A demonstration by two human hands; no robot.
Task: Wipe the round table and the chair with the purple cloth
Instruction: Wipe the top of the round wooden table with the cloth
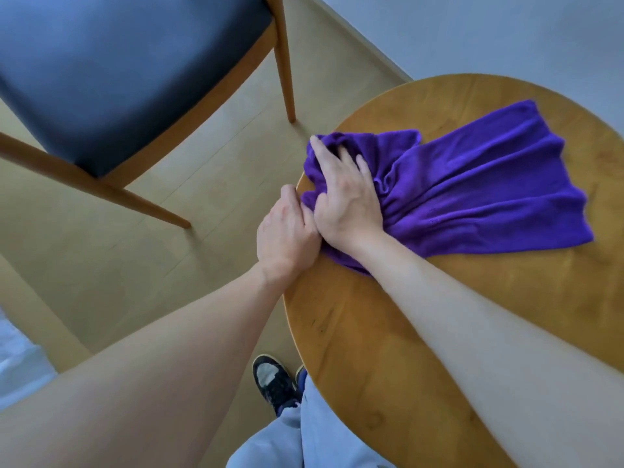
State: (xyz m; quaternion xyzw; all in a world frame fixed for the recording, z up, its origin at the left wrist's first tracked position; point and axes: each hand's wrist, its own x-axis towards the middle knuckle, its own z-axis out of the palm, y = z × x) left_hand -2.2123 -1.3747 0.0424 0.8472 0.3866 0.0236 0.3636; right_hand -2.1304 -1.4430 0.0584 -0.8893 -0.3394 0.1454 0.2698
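The purple cloth (472,187) lies spread and rumpled on the round wooden table (388,349), its left end bunched at the table's left edge. My right hand (344,194) lies on that bunched end, fingers dug into the folds and gripping them. At the table's rim my left hand (287,234) is curled round the cloth's hanging edge, right against my right hand. The chair (111,79), with a dark blue seat and wooden legs, stands on the floor to the upper left, apart from the table.
Light wooden floor (209,157) lies between chair and table. A pale wall (472,28) runs behind the table. My shoe (273,380) and grey trouser leg (304,440) are at the table's near edge. Something white (17,359) sits at the far left.
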